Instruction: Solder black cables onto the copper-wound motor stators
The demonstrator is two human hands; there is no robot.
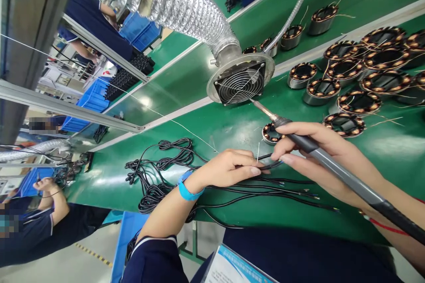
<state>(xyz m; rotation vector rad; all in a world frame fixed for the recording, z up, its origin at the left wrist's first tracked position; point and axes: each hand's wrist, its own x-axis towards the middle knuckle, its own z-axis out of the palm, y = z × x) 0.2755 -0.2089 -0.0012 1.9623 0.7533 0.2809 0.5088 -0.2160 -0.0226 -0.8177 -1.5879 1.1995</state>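
My right hand grips a soldering iron, its tip pointing up and left toward a round fume extractor with a fan grille. The fingertips of that hand also touch the end of a black cable. My left hand is closed on the same cable, and a thin white wire sticks up by its fingers. Just beyond both hands sits a stator with copper windings, partly hidden by the iron. Beneath and beside my left hand lie more black cables, their stripped ends to the right.
Several wound stators cover the right of the green bench. A silver flexible duct hangs above. Coiled cables lie left. A co-worker's hands are at the far left; a blue bin stands below the bench edge.
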